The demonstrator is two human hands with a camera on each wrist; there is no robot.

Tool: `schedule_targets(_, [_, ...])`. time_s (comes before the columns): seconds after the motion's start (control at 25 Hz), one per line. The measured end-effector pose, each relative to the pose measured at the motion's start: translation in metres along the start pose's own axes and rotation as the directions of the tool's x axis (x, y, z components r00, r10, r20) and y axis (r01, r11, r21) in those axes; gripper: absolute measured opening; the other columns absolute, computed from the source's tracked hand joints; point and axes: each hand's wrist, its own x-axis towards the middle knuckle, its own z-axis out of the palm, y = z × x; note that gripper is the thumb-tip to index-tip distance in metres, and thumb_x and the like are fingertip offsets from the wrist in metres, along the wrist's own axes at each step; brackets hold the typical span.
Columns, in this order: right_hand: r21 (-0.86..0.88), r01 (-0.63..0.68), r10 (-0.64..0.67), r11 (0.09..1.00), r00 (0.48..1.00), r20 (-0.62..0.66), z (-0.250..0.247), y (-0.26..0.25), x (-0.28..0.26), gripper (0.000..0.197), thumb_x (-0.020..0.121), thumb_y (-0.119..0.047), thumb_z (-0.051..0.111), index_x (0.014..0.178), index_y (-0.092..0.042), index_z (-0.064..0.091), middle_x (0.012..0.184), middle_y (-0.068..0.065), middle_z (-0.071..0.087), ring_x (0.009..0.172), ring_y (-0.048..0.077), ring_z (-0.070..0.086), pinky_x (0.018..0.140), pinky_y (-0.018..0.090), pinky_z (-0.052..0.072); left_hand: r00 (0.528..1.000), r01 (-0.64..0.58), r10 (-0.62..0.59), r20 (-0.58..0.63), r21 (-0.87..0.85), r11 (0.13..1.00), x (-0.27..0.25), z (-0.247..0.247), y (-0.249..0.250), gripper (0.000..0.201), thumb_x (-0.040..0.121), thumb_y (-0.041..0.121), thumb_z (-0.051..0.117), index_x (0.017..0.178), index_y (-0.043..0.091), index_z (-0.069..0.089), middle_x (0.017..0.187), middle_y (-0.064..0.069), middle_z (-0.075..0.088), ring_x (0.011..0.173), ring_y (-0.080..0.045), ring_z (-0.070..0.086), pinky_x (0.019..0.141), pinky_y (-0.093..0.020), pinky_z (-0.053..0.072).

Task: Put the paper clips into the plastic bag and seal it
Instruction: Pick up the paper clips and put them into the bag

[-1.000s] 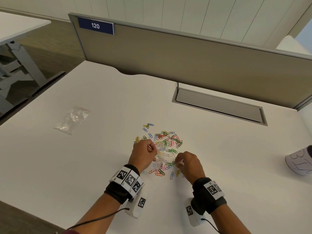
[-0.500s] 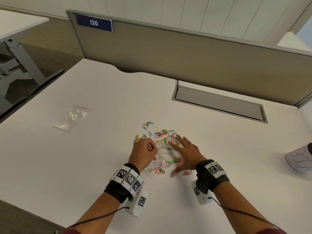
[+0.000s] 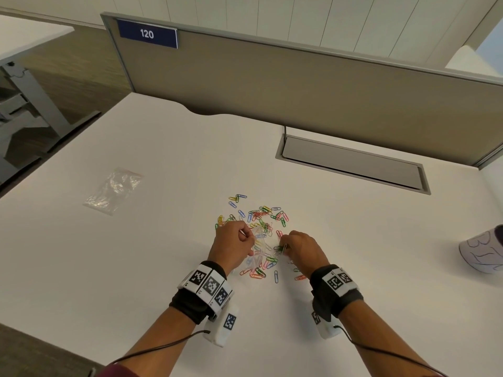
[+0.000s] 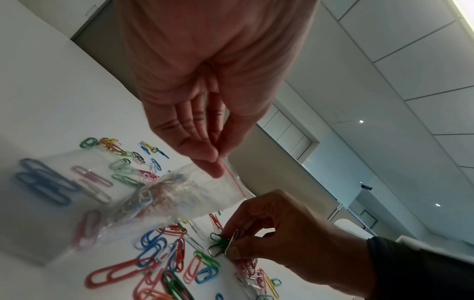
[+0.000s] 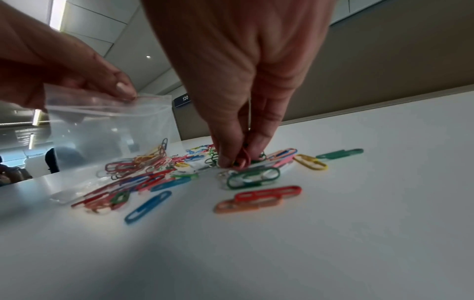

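Observation:
Coloured paper clips (image 3: 261, 216) lie scattered on the white desk (image 3: 353, 268). My left hand (image 3: 234, 244) pinches the rim of a small clear zip bag (image 3: 258, 250) with a red seal line, mouth open; some clips sit inside it. In the left wrist view the bag (image 4: 179, 194) hangs from my fingertips (image 4: 214, 166). My right hand (image 3: 300, 248) pinches a small bunch of clips (image 3: 280, 248) just right of the bag. The right wrist view has that pinch (image 5: 237, 160) down at the desk surface, among loose clips, with the bag (image 5: 107, 130) to the left.
A second clear plastic bag (image 3: 113, 190) lies at the desk's left. A grey cable-tray lid (image 3: 351, 164) is set in the desk at the back, before a beige partition (image 3: 299, 85) with a "120" sign. A white object (image 3: 483, 251) sits at the right edge.
My right hand went from a pinch by the bag, to spread flat over the clips, and now pinches a bunch of clips. The left hand has kept holding the bag.

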Motion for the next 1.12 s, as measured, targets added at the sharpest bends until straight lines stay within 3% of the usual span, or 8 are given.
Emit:
schedule_targets(0.16, [0.038,-0.072,0.074,0.997,0.997,-0.031,-0.002,-0.003,0.001,0.012,0.085,-0.006,0.057,0.089,-0.010,0.067,0.089,0.009,0.070,0.084,0.028,0.064,0.069,0.032,0.047,1.000,-0.002,0.002,-0.002,-0.004,1.000,-0.001,0.000,0.000,0.004,0.088,0.008,0.063,0.086,0.005,0.064,0.064,0.000,0.065,0.048,-0.005,0.064,0.057,-0.023,0.058])
schedule_targets(0.28, [0.368,-0.159,0.218,0.916,0.968,-0.122,-0.012,-0.003,-0.003,0.009,0.082,-0.005,0.065,0.085,-0.009,0.072,0.082,0.008,0.073,0.075,0.023,0.067,0.065,0.021,0.049,1.000,-0.003,0.003,-0.012,-0.015,1.000,-0.002,-0.001,-0.001,0.004,0.088,0.008,0.064,0.085,0.005,0.065,0.064,0.001,0.064,0.048,-0.005,0.065,0.056,-0.021,0.057])
schedule_targets(0.4, [0.803,-0.119,0.350,0.585,0.929,-0.117,-0.026,-0.016,-0.013,0.005,0.078,-0.007,0.075,0.083,-0.005,0.073,0.077,0.012,0.074,0.069,0.023,0.071,0.067,0.023,0.058,1.000,0.003,-0.004,-0.015,-0.035,0.999,-0.001,-0.002,-0.003,0.005,0.088,0.008,0.065,0.085,0.004,0.065,0.066,-0.004,0.067,0.051,-0.009,0.067,0.061,-0.028,0.061])
schedule_targets(0.48, [0.923,-0.058,0.322,0.380,0.944,-0.074,-0.034,-0.035,-0.016,0.011,0.077,-0.007,0.076,0.086,-0.002,0.072,0.080,0.019,0.074,0.071,0.025,0.071,0.072,0.030,0.060,1.000,0.004,-0.005,-0.019,-0.038,0.999,0.000,-0.002,-0.004,0.005,0.087,0.007,0.065,0.085,0.002,0.066,0.067,-0.008,0.069,0.052,-0.011,0.068,0.062,-0.030,0.062])
schedule_targets(0.52, [0.940,-0.047,0.297,0.337,0.953,-0.059,-0.035,-0.044,-0.016,0.013,0.077,-0.007,0.076,0.087,-0.001,0.072,0.081,0.020,0.073,0.071,0.025,0.071,0.073,0.031,0.060,1.000,0.001,-0.002,-0.021,-0.037,0.999,0.000,-0.002,-0.003,0.005,0.087,0.007,0.065,0.085,0.003,0.067,0.068,-0.009,0.070,0.053,-0.012,0.069,0.061,-0.029,0.062])
schedule_targets(0.6, [0.928,-0.061,0.278,0.367,0.959,-0.047,-0.034,-0.061,-0.011,0.014,0.076,-0.007,0.076,0.087,0.001,0.072,0.081,0.020,0.073,0.071,0.024,0.071,0.072,0.030,0.061,1.000,-0.007,0.007,-0.021,-0.027,1.000,-0.001,-0.003,-0.002,0.005,0.087,0.008,0.065,0.085,0.004,0.067,0.069,-0.010,0.071,0.055,-0.013,0.070,0.059,-0.025,0.061])
schedule_targets(0.84, [0.691,-0.170,0.289,0.702,0.955,-0.059,-0.025,-0.074,0.002,0.007,0.078,-0.008,0.075,0.083,-0.004,0.072,0.075,0.012,0.074,0.067,0.022,0.072,0.069,0.027,0.061,0.999,0.000,-0.002,-0.044,-0.063,0.998,0.001,-0.013,-0.005,0.004,0.086,0.004,0.066,0.085,0.001,0.068,0.070,-0.014,0.072,0.060,-0.019,0.073,0.065,-0.034,0.063])
schedule_targets(1.12, [0.542,-0.108,0.122,0.834,0.993,0.011,-0.033,-0.082,0.003,0.019,0.092,-0.022,0.059,0.103,-0.012,0.071,0.100,0.007,0.074,0.087,0.017,0.070,0.082,0.031,0.058,0.999,-0.004,0.001,-0.042,-0.060,0.998,0.004,-0.014,-0.008,0.004,0.085,0.006,0.068,0.085,0.001,0.069,0.070,-0.015,0.072,0.059,-0.020,0.073,0.065,-0.035,0.063])
